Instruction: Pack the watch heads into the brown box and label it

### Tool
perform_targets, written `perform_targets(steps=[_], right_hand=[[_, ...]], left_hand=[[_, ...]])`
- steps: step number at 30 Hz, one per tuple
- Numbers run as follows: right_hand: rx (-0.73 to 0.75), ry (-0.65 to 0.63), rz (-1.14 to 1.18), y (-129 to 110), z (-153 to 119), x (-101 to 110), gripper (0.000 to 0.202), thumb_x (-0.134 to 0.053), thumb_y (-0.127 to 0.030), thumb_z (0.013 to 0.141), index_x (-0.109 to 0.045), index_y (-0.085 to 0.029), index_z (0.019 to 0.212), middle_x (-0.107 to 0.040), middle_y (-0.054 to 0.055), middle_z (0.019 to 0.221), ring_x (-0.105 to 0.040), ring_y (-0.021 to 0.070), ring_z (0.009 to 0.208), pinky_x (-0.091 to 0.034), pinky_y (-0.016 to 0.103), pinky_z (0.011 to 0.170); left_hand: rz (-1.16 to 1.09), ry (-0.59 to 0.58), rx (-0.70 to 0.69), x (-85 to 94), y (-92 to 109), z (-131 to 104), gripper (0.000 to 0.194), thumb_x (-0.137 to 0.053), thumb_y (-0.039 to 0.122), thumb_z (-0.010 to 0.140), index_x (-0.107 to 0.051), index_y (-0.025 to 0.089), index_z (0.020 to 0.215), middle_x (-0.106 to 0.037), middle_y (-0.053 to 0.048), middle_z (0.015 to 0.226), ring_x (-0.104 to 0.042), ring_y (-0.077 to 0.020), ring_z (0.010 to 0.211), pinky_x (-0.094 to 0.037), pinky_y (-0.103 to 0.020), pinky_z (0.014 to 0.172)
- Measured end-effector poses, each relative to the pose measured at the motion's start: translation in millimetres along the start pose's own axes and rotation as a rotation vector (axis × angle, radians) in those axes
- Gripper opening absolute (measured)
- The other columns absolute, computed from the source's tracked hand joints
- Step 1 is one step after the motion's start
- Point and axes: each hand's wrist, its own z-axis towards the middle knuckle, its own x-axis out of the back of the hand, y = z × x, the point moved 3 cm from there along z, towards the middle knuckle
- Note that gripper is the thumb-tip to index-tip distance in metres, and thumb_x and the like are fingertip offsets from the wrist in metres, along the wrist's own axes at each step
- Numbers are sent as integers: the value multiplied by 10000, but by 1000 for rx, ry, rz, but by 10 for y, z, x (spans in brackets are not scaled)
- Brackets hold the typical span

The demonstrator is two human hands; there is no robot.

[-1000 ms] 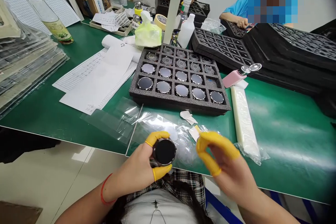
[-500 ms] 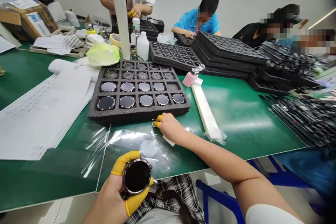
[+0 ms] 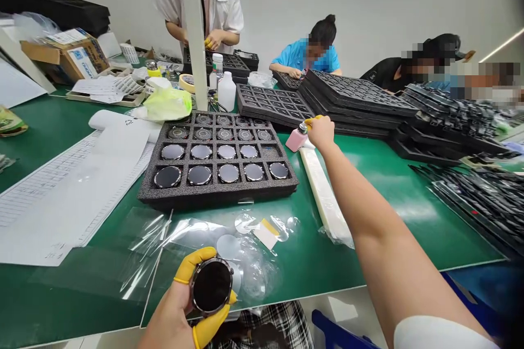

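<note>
A round black-faced smartwatch without a strap is gripped by its rim in my left hand, its screen facing up. Yellow finger cots cover the fingertips. My right hand reaches far forward, its cot-covered fingers curled at the lid of a small pink pump bottle; the hand partly hides the lid. Between my arms, clear plastic film with round discs lies on the green table, beside a white and yellow paper square. Behind it stands a black foam tray with several round watches in its compartments; one compartment holds no watch.
A long white wrapped strip stack lies under my right forearm. Printed sheets cover the left side. Stacked foam trays, a white bottle and a post stand farther back. Black straps pile up right. Co-workers sit and stand beyond.
My right hand has moved from the tray's front edge forward and right to the pink bottle, whose lid stood raised earlier. My left hand still holds the smartwatch.
</note>
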Motion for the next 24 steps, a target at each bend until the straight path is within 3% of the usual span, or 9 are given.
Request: perform_targets(steps=[3, 7, 12, 15, 17, 19, 22, 24], right_hand=[[15, -99, -81, -41, 48, -145, 424, -438, -152, 965, -728, -116, 1272, -632, 226, 1210, -496, 346, 1170, -378, 422, 926], [16, -133, -101, -3, 61, -183, 436, -435, -128, 963, -714, -147, 1297, -608, 201, 1274, -496, 324, 1197, -370, 386, 940], [-8, -143, -14, 87, 136, -130, 464, -423, -101, 933, -713, -133, 1294, -623, 197, 1241, -502, 311, 1170, -379, 391, 932], [-3, -93, 51, -68, 10, 22, 463, -417, -82, 919, -712, -84, 1275, -630, 216, 1191, -527, 325, 1153, -412, 417, 926], [116, 34, 177, -356, -329, 213, 449, -414, -86, 927, -711, -89, 1263, -633, 200, 1147, -550, 316, 1129, -439, 424, 922], [408, 164, 415, -747, -935, 455, 377, -460, -120, 942, -731, -159, 1201, -639, 146, 1100, -584, 279, 1061, -472, 411, 905], [941, 170, 710, -1270, -2085, 758, 304, -512, -115, 963, -694, -223, 1181, -650, 84, 1051, -602, 210, 971, -513, 350, 832], [1136, 157, 766, -1492, -2688, 843, 290, -513, -82, 969, -660, -205, 1186, -665, 62, 987, -585, 189, 907, -516, 328, 781]], left_hand=[[70, 43, -3, -11, -10, 8, 662, -856, 400, 724, -593, 290, 1322, -797, -47, 916, -785, -280, 874, -651, -381, 827], [215, 131, 55, -22, -57, 38, 754, -834, 500, 715, -523, 240, 1351, -792, -58, 928, -782, -278, 901, -630, -390, 892], [232, 110, 33, -101, -1, 42, 783, -826, 505, 724, -455, 222, 1353, -793, -65, 938, -777, -267, 886, -605, -396, 928], [232, 94, -6, -126, 62, 37, 721, -826, 454, 742, -468, 227, 1324, -780, -52, 939, -774, -254, 880, -605, -377, 904], [229, 73, -24, -113, 71, 58, 683, -824, 411, 753, -474, 233, 1312, -765, -40, 955, -767, -238, 874, -608, -361, 878], [225, 52, -46, -82, 55, 92, 663, -824, 374, 762, -474, 241, 1309, -745, -23, 955, -755, -216, 851, -610, -346, 842], [238, 48, -94, -41, 24, 125, 644, -823, 341, 780, -472, 250, 1312, -714, -6, 970, -724, -179, 829, -603, -319, 814], [255, 29, -123, -47, 16, 121, 627, -818, 325, 794, -474, 254, 1314, -698, 0, 997, -703, -157, 828, -595, -301, 806]])
